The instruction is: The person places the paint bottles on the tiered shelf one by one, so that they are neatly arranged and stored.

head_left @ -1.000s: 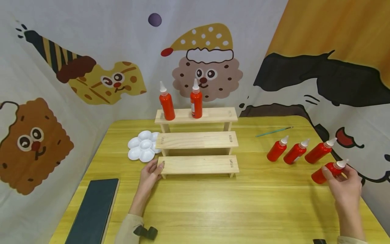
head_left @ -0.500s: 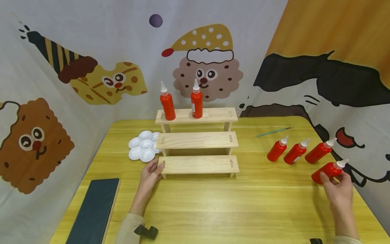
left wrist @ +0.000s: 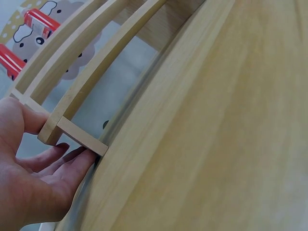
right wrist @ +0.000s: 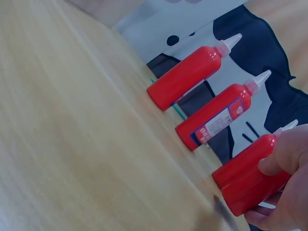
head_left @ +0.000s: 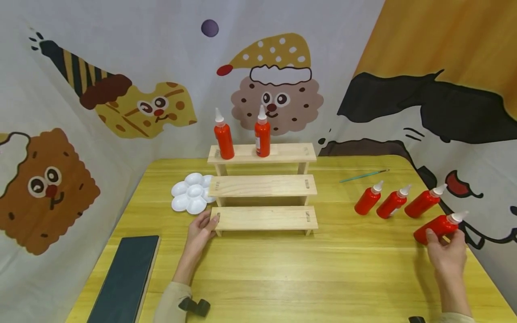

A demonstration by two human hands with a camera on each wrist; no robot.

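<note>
At the right of the table, my right hand (head_left: 448, 251) grips a red squeeze bottle (head_left: 434, 229) with a white pointed cap, the thumb on its near side. The right wrist view shows my thumb and fingers on both sides of this bottle (right wrist: 250, 190). My left hand (head_left: 199, 229) holds the left end of the lowest step of a three-step wooden rack (head_left: 262, 218). In the left wrist view, the thumb lies on the step's top edge and the fingers touch its leg (left wrist: 83, 136). Two red bottles (head_left: 224, 141) stand upright on the top step.
Several more red bottles (head_left: 391, 205) stand in a row beside the held one, a teal paintbrush (head_left: 363, 176) behind them. Left of the rack lies a white flower-shaped palette (head_left: 195, 190). A dark flat board (head_left: 123, 278) lies at the front left. A printed cloth (head_left: 161, 45) hangs behind.
My right hand has shifted slightly left and round toward the bottle's near side, and the bottle leans a little more to the right. The left hand keeps its hold on the rack.
</note>
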